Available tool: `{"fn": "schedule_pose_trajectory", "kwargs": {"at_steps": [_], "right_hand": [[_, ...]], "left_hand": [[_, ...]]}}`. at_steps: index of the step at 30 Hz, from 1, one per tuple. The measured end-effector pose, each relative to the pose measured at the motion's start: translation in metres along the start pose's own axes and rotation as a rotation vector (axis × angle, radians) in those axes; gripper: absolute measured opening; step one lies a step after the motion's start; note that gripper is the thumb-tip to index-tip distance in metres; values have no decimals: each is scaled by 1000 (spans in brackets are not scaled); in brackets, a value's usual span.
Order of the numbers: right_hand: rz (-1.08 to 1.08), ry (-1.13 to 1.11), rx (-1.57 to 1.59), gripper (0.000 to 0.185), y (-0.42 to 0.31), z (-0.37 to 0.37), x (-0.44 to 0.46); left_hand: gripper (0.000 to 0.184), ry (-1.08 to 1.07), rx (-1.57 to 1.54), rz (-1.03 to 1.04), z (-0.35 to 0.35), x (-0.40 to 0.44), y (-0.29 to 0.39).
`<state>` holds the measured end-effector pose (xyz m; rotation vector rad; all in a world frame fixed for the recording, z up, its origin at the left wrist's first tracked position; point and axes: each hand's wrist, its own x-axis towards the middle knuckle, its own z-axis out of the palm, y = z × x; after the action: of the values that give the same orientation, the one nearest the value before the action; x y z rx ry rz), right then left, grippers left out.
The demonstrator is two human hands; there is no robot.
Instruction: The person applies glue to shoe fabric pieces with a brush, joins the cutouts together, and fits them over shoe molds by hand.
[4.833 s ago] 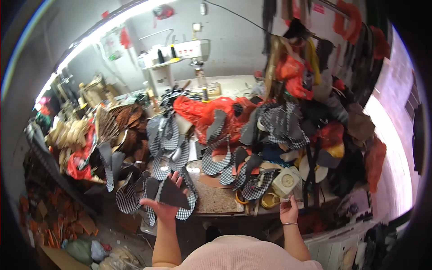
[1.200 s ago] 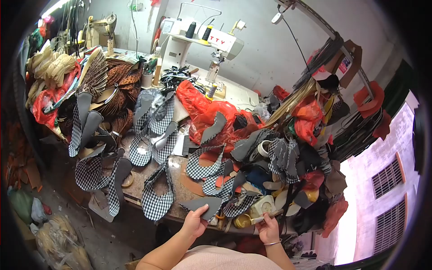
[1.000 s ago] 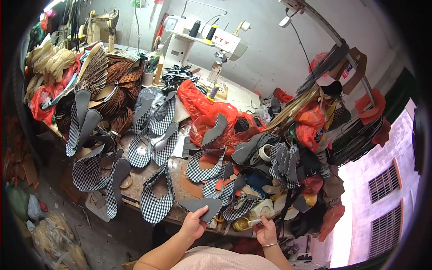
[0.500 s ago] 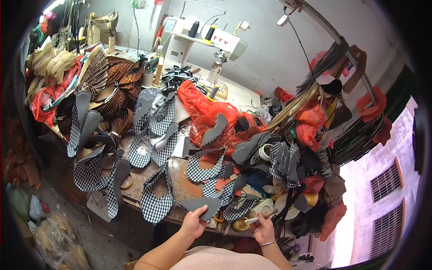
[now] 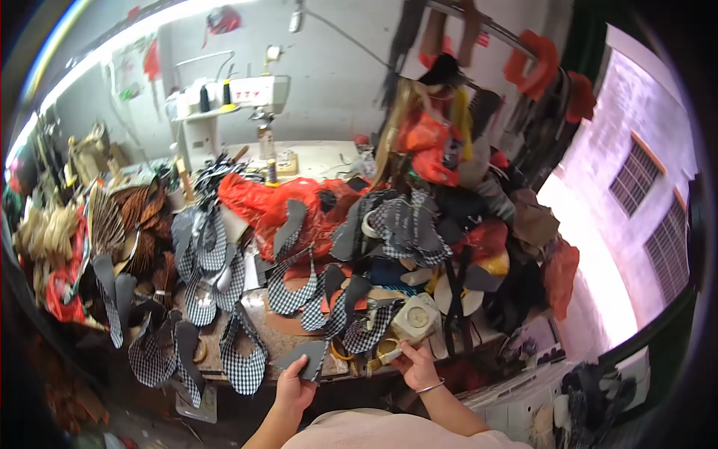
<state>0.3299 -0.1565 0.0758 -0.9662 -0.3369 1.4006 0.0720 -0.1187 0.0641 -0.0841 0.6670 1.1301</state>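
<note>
Left hand [image 5: 297, 388] lower center, forearm angled up-right, thumb on top, fingers clamped on flat matte gray piece [image 5: 304, 361], pointed at left; right hand [image 5: 419, 368] just right of center, forearm slanting up-left, metal bangle [image 5: 431, 387] at wrist, fingertips pinching small pale tool [image 5: 393, 355] at round yellowish pot [image 5: 387, 347]

Wears a pale pink top [image 5: 389, 428], plain across the front, matte and softly rounded in outline, with a tone close to cream. Leaves both forearms [image 5: 458, 413] bare, with the exact line of the sleeve ends too blurred to tell. Has a thin, silvery bangle [image 5: 431, 387] around the wrist, just behind the right hand [image 5: 416, 367]: narrow, curved, smooth-looking and shiny, standing out as a single bright band.
</note>
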Motion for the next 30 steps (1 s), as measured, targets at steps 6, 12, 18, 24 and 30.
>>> {"fn": "schedule_pose_trajectory", "kwargs": {"at_steps": [6, 12, 18, 24, 30], "right_hand": [[-13, 62, 87, 8, 2, -24, -16], [-28, 63, 135, 14, 4, -43, -18], [-117, 29, 59, 17, -14, -19, -17], [-425, -87, -289, 17, -35, 29, -32], [-603, -354, -496, 16, -32, 60, -52]], "left_hand": [[20, 0, 94, 13, 11, -12, -9], [19, -43, 132, 28, 15, -16, -19], [20, -121, 115, 89, 27, -15, -23], [26, -189, 312, 346, 56, -35, -32], [28, -236, 387, 432, 59, -38, -37]]}}
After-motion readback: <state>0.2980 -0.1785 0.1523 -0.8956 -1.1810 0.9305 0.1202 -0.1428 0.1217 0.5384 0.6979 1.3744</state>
